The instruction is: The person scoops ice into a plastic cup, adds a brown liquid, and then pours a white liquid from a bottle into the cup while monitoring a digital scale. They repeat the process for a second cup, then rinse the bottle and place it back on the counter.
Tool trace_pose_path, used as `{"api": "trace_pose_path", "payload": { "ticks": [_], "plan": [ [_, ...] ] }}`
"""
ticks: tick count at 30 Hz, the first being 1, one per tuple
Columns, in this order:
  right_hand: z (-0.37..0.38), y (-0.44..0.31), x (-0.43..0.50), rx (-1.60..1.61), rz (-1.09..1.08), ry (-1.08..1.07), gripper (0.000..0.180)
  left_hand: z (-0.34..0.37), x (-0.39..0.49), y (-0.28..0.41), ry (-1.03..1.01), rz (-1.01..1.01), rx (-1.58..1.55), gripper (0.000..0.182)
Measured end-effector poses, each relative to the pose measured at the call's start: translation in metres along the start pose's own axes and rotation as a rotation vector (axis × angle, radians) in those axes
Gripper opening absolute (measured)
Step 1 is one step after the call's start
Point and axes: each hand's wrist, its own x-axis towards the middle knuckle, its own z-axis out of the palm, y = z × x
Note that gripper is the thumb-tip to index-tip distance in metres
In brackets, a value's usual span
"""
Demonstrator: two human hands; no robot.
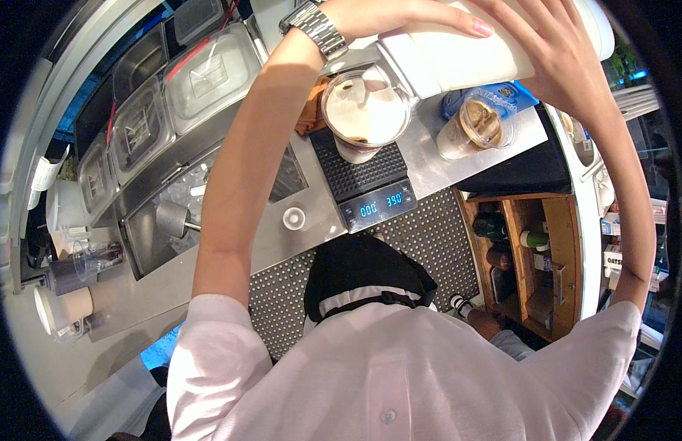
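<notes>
Both my hands hold a large white container [473,60], tilted so that its squared mouth points left and down. My left hand [396,16], with a metal watch at the wrist, lies across its upper side; my right hand [567,66] grips it from the right. Pale cream runs from the mouth into a clear plastic cup [355,151], which has a thick cream layer over a brown drink. That cup stands on a black digital scale [368,184] with lit blue digits. To its right, a second clear cup [454,138] of milky iced coffee leans in view.
A blue packet [509,99] lies behind the second cup, and an orange cloth [312,110] left of the scale. Further left are a metal scoop [173,219] in an ice well and lidded clear pans [208,77]. A small white cup [293,218] sits near the counter edge.
</notes>
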Motion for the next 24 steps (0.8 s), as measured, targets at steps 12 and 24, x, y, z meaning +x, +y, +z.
{"api": "trace_pose_path", "payload": {
  "ticks": [12,24],
  "plan": [
    [-0.004,-0.036,-0.049,0.437,0.511,-0.018,0.075,0.029,-0.227,-0.020,0.676,-0.302,0.681,0.048],
    [-0.025,-0.067,-0.046,0.705,0.834,0.058,0.081,0.104,-0.290,-0.094,0.511,-0.542,0.681,0.073]
  ]
}}
